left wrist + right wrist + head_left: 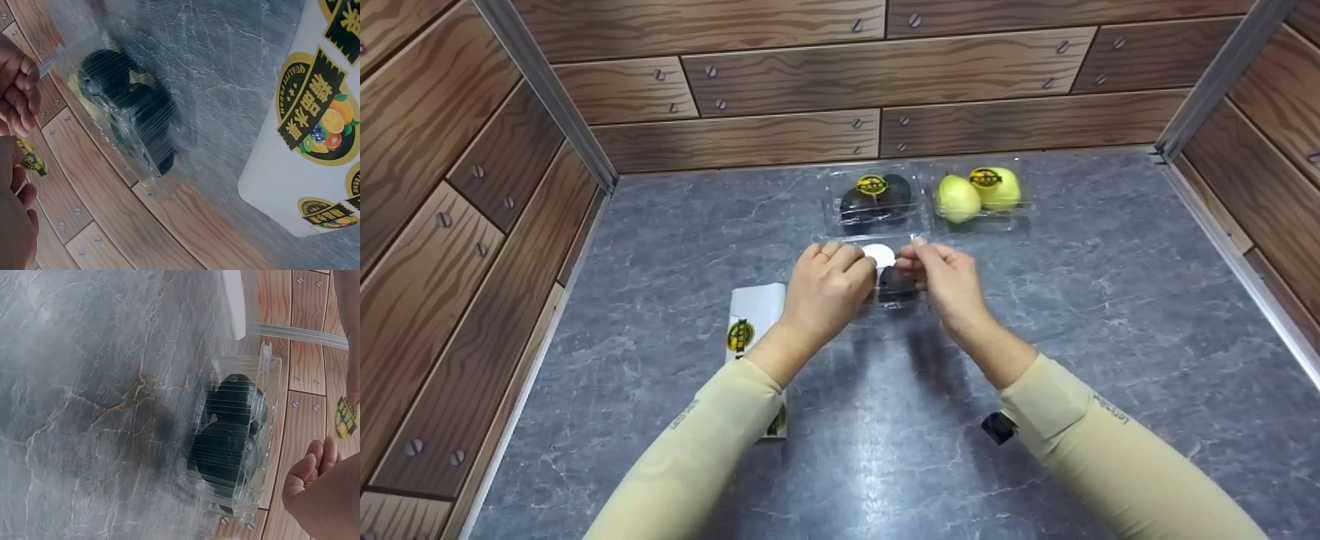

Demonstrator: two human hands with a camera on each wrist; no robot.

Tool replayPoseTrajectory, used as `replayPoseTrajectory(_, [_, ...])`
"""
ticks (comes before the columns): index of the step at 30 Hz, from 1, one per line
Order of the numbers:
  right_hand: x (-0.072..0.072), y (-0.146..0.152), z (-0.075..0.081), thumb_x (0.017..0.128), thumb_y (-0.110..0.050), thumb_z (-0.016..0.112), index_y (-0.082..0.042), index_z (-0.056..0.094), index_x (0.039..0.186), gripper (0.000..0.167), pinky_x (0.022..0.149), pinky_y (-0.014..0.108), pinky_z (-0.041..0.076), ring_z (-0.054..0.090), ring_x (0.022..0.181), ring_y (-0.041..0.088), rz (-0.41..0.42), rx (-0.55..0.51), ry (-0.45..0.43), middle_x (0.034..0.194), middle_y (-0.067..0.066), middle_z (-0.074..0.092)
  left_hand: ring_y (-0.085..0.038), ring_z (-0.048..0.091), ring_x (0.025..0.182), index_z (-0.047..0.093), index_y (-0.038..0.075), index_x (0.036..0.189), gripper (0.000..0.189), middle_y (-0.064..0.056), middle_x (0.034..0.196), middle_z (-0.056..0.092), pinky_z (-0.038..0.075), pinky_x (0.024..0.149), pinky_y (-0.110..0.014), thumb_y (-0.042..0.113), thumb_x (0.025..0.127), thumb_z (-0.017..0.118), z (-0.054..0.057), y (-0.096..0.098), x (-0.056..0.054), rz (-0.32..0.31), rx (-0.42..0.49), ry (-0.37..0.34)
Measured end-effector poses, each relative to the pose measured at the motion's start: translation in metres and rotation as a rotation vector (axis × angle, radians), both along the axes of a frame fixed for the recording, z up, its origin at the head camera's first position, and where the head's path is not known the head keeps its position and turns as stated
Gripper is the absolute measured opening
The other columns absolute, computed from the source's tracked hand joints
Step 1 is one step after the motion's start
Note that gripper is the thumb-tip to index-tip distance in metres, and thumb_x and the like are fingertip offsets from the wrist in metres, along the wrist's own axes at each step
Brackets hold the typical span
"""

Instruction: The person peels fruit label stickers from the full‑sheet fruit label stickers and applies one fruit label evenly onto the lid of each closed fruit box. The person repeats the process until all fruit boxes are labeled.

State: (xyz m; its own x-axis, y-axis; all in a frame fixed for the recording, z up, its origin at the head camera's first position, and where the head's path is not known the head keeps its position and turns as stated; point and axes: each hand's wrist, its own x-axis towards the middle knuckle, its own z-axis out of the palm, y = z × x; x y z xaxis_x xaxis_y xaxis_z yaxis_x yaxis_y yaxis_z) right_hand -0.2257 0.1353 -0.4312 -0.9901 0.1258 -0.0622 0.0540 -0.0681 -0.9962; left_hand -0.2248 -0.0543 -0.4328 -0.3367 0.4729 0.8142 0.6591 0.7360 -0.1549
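My left hand [832, 289] pinches a round fruit sticker [879, 256], its white side showing in the head view. In the right wrist view the sticker's printed, fruit-pictured face [345, 417] appears at the left fingertips. My right hand [949, 285] is close beside the sticker, its fingers loosely bent; a gap shows between them and the sticker in the right wrist view. Below both hands is a clear plastic clamshell box [274, 399] with dark green fruit [222, 450] inside, its top surface without a label.
Behind the hands sit two labelled clear boxes, one with dark fruit [877, 201], one with yellow-green pears [958, 199]. Left of the left hand lies a long white carton [757, 304] with fruit labels. Wood-patterned walls [780, 82] enclose the grey marbled table [660, 450].
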Motion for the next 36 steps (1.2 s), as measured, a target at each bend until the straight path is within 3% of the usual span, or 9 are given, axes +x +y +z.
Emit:
replayPoseTrajectory(5, [-0.002,0.005,0.0,0.107,-0.018,0.063,-0.001,0.074,0.112,0.02,0.07,0.026,0.056,0.076,0.082,0.017,-0.017,0.021,0.025,0.087,0.001,0.079,-0.024,0.068,0.085,0.077,0.01,0.091,0.005,-0.002,0.092,0.073,0.055,0.07,-0.038,0.009,0.087,0.08,0.003,-0.003,0.003,0.005,0.133,-0.149])
replayPoseTrajectory(9, [-0.003,0.008,0.0,0.106,-0.017,0.065,0.003,0.071,0.121,0.025,0.075,0.028,0.058,0.076,0.083,0.012,-0.017,0.046,0.031,0.09,0.0,0.079,-0.023,0.071,0.089,0.08,0.011,0.092,0.005,-0.003,0.096,0.074,0.058,0.077,-0.037,0.01,0.088,0.082,0.008,-0.002,0.003,-0.003,0.359,-0.34])
replayPoseTrajectory(13, [-0.003,0.01,0.001,0.105,-0.013,0.066,0.004,0.069,0.125,0.027,0.078,0.031,0.058,0.076,0.088,0.015,0.001,0.042,0.03,0.097,0.006,0.08,-0.023,0.071,0.088,0.081,0.012,0.09,0.005,-0.002,0.094,0.075,0.058,0.081,-0.033,0.007,0.088,0.081,0.014,0.0,0.002,-0.041,0.6,-0.494])
replayPoseTrajectory(19, [-0.003,0.011,0.0,0.105,-0.014,0.067,0.003,0.07,0.126,0.027,0.079,0.029,0.057,0.076,0.095,0.02,0.037,0.043,0.026,0.104,0.01,0.08,-0.014,0.068,0.086,0.081,0.013,0.088,0.004,0.003,0.092,0.075,0.055,0.081,-0.034,0.01,0.091,0.082,0.02,0.003,0.001,-0.066,0.795,-0.694])
replayPoseTrajectory(25, [-0.004,0.01,0.001,0.106,-0.015,0.067,-0.001,0.07,0.129,0.027,0.085,0.033,0.056,0.075,0.104,0.024,0.111,0.018,0.035,0.11,0.01,0.079,-0.01,0.066,0.081,0.082,0.004,0.095,0.007,-0.001,0.09,0.077,0.053,0.072,-0.026,0.01,0.092,0.083,0.025,0.01,0.0,-0.178,1.082,-0.933])
replayPoseTrajectory(30, [-0.004,0.005,0.001,0.106,-0.012,0.067,0.001,0.071,0.129,0.027,0.089,0.04,0.056,0.075,0.1,0.019,0.138,-0.021,0.036,0.108,0.008,0.079,-0.01,0.065,0.081,0.081,-0.002,0.1,0.011,-0.002,0.088,0.077,0.052,0.071,-0.022,0.006,0.093,0.082,0.025,0.017,-0.001,-0.268,1.293,-1.051])
replayPoseTrajectory(36, [-0.003,0.003,0.002,0.106,-0.012,0.067,-0.003,0.072,0.128,0.024,0.087,0.036,0.056,0.075,0.1,0.018,0.166,-0.096,0.017,0.105,0.004,0.08,-0.012,0.065,0.081,0.081,0.001,0.099,0.009,0.002,0.084,0.073,0.05,0.073,-0.023,0.006,0.092,0.082,0.025,0.024,-0.001,-0.314,1.388,-1.114])
